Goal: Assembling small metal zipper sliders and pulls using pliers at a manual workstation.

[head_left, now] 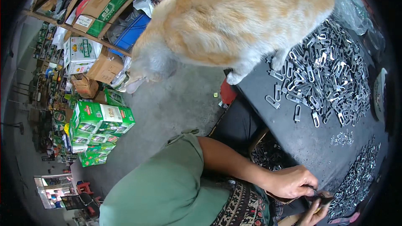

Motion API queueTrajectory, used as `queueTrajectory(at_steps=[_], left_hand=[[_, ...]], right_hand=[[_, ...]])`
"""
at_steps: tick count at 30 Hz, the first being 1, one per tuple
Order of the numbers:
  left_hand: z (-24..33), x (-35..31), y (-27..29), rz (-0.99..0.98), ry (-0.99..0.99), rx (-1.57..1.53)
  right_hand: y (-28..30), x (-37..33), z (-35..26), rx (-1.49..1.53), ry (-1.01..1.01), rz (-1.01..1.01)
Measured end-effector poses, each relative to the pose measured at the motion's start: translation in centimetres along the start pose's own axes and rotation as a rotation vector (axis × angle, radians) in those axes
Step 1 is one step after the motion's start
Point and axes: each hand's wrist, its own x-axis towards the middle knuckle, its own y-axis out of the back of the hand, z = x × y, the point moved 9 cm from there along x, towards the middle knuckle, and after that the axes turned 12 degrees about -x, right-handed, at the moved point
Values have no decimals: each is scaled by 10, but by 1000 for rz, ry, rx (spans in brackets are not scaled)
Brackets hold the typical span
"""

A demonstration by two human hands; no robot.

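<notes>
My left hand (295, 182) reaches over the near edge of the dark table (289, 132), its fingers pinched together. My right hand (315, 216) is just below it, closed around a small dark piece (326, 200). The fingertips of both hands nearly meet at this piece, and what the left fingers pinch is mostly hidden. Beyond the hands lies a heap of black-and-silver U-shaped metal clips (324, 73). Nearer are a little pile of tiny rings (342, 138) and a long pile of small shiny metal parts (356, 180).
An orange-and-white cat (234, 21) stands with its paws on the table corner. A box of dark parts (270, 152) sits below the table edge. At the right are a bowl (380, 94), a clear plastic bag (351, 10) and a pink object (345, 218). Green cartons (90, 119) are stacked left.
</notes>
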Motion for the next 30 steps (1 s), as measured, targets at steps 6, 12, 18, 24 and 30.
queueTrajectory(at_steps=[6,12,18,24,30], left_hand=[[-8,0,-1,-78,-36,-89],[-8,6,-4,-125,94,-8],[-20,-5,5,-78,340,-1],[0,3,-1,-32,17,333],[-42,-7,8,-31,645,-99]], right_hand=[[-16,16,-17,-93,119,-324],[15,-9,6,-38,19,-26],[-23,33,-37,146,246,-369],[-27,28,-30,72,70,-456],[-25,50,-27,4,102,-565]])
